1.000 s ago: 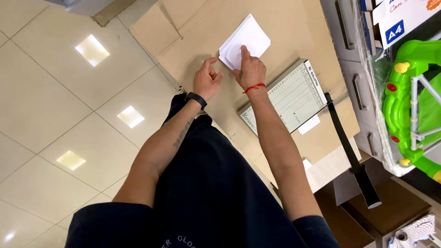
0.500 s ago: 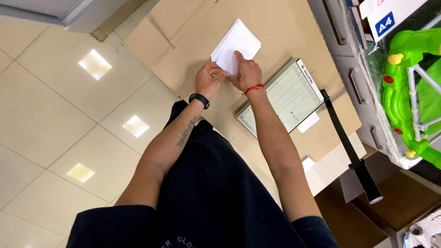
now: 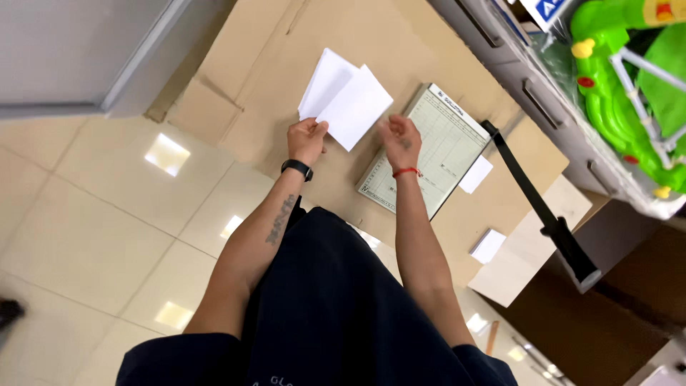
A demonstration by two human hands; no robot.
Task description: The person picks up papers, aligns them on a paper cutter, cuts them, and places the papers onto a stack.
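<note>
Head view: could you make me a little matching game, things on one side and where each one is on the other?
Things:
1. white paper sheets
2. paper cutter board
3. green plastic toy
4. black wristband

Places:
a. top right, by the drawers
b. on the left hand's wrist
c. pinched in the left hand, over the cardboard
d. just beyond the right hand

Pairs: 1-c, 2-d, 3-a, 4-b

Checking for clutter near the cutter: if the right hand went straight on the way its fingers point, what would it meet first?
Probably the white paper sheets beside the left hand; depth is unclear.
</note>
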